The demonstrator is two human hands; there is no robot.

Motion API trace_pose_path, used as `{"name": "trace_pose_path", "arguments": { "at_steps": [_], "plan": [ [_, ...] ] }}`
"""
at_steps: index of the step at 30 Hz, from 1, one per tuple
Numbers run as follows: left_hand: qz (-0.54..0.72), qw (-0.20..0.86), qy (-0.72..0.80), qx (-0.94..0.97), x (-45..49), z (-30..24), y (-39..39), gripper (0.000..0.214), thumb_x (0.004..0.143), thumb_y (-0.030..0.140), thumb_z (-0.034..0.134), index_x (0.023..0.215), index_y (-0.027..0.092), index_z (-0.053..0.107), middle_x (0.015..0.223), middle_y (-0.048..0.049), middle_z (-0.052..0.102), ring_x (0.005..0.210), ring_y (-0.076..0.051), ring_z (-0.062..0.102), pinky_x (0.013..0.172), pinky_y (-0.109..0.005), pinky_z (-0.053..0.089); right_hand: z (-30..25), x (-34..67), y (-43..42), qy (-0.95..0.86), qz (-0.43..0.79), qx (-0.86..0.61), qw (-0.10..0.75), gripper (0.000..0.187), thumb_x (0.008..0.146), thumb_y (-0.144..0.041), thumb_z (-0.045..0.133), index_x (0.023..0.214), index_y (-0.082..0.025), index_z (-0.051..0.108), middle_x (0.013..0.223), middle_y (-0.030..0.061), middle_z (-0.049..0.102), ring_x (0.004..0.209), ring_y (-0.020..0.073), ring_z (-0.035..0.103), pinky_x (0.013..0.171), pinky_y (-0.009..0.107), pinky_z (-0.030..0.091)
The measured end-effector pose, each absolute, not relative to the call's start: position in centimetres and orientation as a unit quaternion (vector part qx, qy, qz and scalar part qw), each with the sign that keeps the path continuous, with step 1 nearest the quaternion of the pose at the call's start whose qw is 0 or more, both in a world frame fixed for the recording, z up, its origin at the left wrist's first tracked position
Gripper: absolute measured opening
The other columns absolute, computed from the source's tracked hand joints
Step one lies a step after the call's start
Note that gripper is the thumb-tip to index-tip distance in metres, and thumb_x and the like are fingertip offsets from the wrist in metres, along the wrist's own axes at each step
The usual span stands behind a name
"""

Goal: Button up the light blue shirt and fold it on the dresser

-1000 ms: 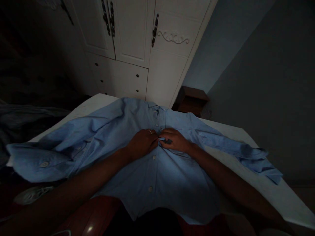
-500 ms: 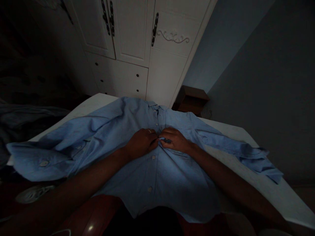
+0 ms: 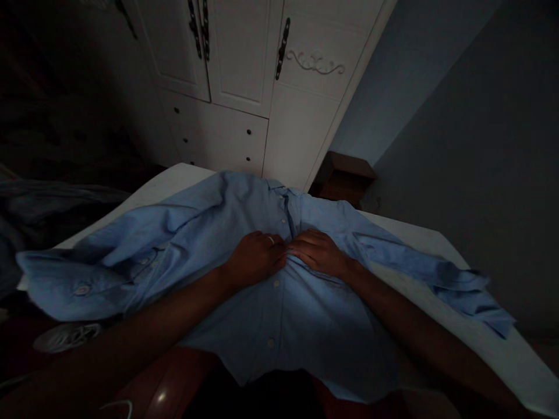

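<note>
One blue shirt (image 3: 244,215) lies spread across the white tabletop (image 3: 174,180); midway down its front, the left hand (image 3: 257,256) and right hand (image 3: 318,253) meet, both pinching the shirt.

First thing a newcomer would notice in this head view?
Probably the light-blue button-up shirt, spread across the white table with its sleeves out to both sides. Next, the left hand and right hand, meeting at its button placket mid-frame. Behind stands a white wardrobe with dark handles.
</note>
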State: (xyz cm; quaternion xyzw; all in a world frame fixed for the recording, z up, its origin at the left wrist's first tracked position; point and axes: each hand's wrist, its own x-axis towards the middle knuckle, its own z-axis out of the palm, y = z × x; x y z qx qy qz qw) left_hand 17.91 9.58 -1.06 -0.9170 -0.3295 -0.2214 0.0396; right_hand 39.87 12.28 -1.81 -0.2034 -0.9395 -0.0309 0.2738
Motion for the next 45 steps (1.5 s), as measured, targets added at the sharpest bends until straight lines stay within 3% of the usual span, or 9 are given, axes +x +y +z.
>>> {"name": "trace_pose_path", "arguments": {
  "at_steps": [11,16,28,45],
  "plan": [
    [-0.269,0.054,-0.305,-0.912,17.8,-1.0,9.8,0.023,0.092,0.023,0.049,0.089,0.018,0.071,0.092,-0.0054,0.074,0.081,-0.018,0.067,0.071,-0.033,0.046,-1.3,40.1,12.1,-0.940,-0.022,-0.198,0.277,0.028,0.099,-0.016,0.040,0.106,-0.019,0.067,0.092,0.0074,0.072,0.082,0.0182,0.064,0.074,0.034,0.052],
    [-0.281,0.026,-0.323,-0.903,17.9,-1.1,9.8,0.020,0.090,0.024,0.052,0.094,0.019,0.071,0.093,-0.0047,0.074,0.083,-0.018,0.068,0.074,-0.034,0.048,-1.5,40.3,12.1,-0.937,-0.003,-0.215,0.275,0.031,0.099,-0.017,0.039,0.110,-0.022,0.067,0.095,0.0079,0.071,0.085,0.0196,0.064,0.076,0.036,0.051],
    [-0.324,-0.016,-0.333,-0.885,17.9,-1.7,10.1,0.021,0.090,0.027,0.055,0.100,0.019,0.071,0.097,-0.0051,0.076,0.087,-0.018,0.071,0.078,-0.034,0.054,-1.9,40.0,12.2,-0.927,0.008,-0.253,0.275,0.029,0.099,-0.021,0.039,0.104,-0.022,0.067,0.092,0.0082,0.068,0.085,0.0207,0.063,0.080,0.036,0.051],
    [-0.338,-0.031,-0.282,-0.897,17.9,-1.4,10.2,0.020,0.092,0.024,0.052,0.092,0.018,0.071,0.091,-0.0042,0.075,0.083,-0.016,0.070,0.077,-0.030,0.049,-2.3,39.6,12.6,-0.936,-0.003,-0.240,0.256,0.028,0.096,-0.012,0.035,0.098,-0.019,0.062,0.090,0.0089,0.065,0.083,0.0218,0.059,0.076,0.035,0.050]
  ]
}}
